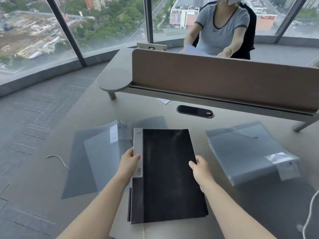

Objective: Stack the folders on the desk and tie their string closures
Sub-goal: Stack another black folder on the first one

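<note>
Hidden beneath the top black plastic folder with a pale grey spine strip (170,173): more dark folders, only their edges peeking out at the lower left of the stack on the grey counter (241,213). Cut off at the right frame edge: a white cord (310,209). Half lost in glare: translucent grey plastic sleeves (89,152) left of the stack. Readable there: "20" on a small white label (124,126); on the spine strip, a barcode sticker (139,170), digits too small to read. Left hand (129,160) clamped on the spine edge, thumb on top, remaining fingers (130,152) tucked under and out of sight. Right hand (200,169) gripping the opposite long edge, thumb lying on the cover, fingers curled around. To the right, a pile of translucent grey folders (248,152) with a white string (241,132) on top.
</note>
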The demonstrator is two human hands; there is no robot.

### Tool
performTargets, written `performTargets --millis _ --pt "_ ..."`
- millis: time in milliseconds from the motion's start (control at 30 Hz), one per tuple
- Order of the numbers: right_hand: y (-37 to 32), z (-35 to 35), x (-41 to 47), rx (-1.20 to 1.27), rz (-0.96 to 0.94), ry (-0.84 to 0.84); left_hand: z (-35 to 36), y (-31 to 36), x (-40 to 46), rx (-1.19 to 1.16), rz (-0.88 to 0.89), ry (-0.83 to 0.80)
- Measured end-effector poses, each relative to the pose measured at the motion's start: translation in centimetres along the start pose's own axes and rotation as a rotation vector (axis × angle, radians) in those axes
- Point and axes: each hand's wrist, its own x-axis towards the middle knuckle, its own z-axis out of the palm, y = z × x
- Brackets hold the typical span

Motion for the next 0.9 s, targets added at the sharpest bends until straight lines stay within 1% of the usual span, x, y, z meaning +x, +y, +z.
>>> performTargets --millis 200,300,433,533,667,767,900 --pt "1.1 1.8 0.1 -0.070 0.027 0.036 -0.1 -2.2 0.3 0.127 -0.025 -0.019" --pt "1.4 2.4 0.4 -0.193 0.019 0.084 0.0 -2.4 0.6 0.160 -0.041 -0.013" --pt "2.1 3.1 1.1 -0.410 0.020 0.128 0.0 -2.8 0.7 0.137 -0.069 -0.019" --pt "2.2 3.4 1.1 -0.507 0.026 0.139 0.1 -3.0 0.7 0.170 -0.058 0.012" --pt "2.5 3.4 1.2 -0.510 0.053 0.140 0.4 -3.3 -0.1 0.266 -0.042 0.097" --pt "2.1 3.6 1.5 -0.471 0.064 0.170 0.5 -4.6 -0.4 0.281 -0.082 0.132" --pt "1.2 3.0 1.6 -0.331 0.102 0.179 0.7 -5.4 -0.7 0.250 -0.121 0.143"
